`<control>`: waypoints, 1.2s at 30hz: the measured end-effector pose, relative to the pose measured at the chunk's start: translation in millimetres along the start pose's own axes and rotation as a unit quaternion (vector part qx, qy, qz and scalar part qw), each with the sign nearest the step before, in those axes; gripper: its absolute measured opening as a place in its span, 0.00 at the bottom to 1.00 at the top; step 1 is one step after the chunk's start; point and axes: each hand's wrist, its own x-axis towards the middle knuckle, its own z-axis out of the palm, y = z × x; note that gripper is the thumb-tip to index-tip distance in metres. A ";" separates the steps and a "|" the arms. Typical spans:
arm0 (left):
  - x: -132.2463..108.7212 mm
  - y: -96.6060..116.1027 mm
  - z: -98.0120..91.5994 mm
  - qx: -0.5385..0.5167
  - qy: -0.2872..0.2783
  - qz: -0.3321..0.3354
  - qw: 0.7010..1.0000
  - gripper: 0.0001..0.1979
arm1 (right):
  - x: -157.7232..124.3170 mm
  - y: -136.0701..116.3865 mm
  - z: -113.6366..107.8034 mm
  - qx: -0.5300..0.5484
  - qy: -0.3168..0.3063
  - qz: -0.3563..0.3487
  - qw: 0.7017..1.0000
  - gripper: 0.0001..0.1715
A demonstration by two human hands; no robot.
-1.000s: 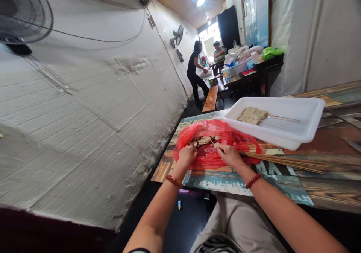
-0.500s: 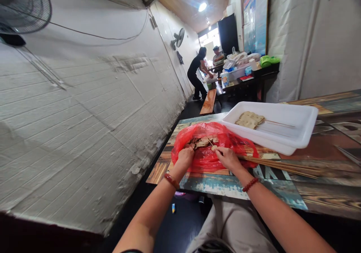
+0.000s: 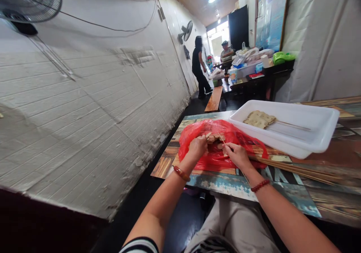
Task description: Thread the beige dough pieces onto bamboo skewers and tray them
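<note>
A crumpled red plastic bag (image 3: 194,132) lies open on the table, with several flat tan food pieces (image 3: 216,139) inside. Over its left part my left hand (image 3: 198,146) is closed, a pale tan piece (image 3: 208,135) pinched at its fingertips. My right hand (image 3: 237,156), at the bag's right side, grips a thin wooden skewer (image 3: 222,139) whose tip slants up to the left over the pieces. A bundle of bare skewers (image 3: 299,169) sticks out to the right of this hand. What kind of food it is, I cannot tell.
Behind the bag, a white plastic tray (image 3: 299,142) holds tan pieces on skewers (image 3: 261,119). The patterned table (image 3: 282,196) borders my lap. Farther off are a wooden bench (image 3: 214,99), a loaded table (image 3: 248,80), a standing person (image 3: 199,64) and a seated person (image 3: 226,51).
My left hand has come up from the bag's left inside with a piece in its fingertips. My right hand still holds the skewer. The distant person has straightened from bending.
</note>
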 end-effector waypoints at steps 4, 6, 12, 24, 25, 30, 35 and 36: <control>-2.5 8.6 20.7 -0.053 0.013 0.067 0.996 0.15 | 1.4 -0.1 -0.9 0.018 0.011 0.013 1.000 0.20; -3.0 -0.5 27.7 -0.134 0.030 0.069 0.988 0.14 | 1.9 0.2 -1.1 0.033 0.013 0.019 0.999 0.21; -5.7 -39.1 34.5 -0.463 0.077 -0.031 0.882 0.11 | -0.7 -1.6 -4.1 0.081 0.030 0.056 0.995 0.26; 4.4 -30.3 48.3 -0.314 0.112 0.019 0.943 0.08 | 6.1 -31.8 -9.5 0.216 -0.033 0.074 0.973 0.21; 7.7 -27.6 46.0 -0.275 0.108 0.024 0.955 0.08 | 10.8 -35.3 -10.4 0.207 -0.036 0.067 0.975 0.20; 25.1 -16.9 40.8 -0.143 0.072 0.082 0.984 0.08 | 34.7 -46.6 -8.9 0.163 -0.014 0.032 0.986 0.18; 31.8 -22.2 50.2 -0.120 0.077 0.106 0.984 0.07 | 38.2 -35.0 3.8 0.190 -0.005 0.077 0.979 0.20; 31.8 -24.3 52.0 -0.114 0.083 0.106 0.984 0.07 | 37.0 -31.4 5.7 0.193 -0.003 0.086 0.978 0.19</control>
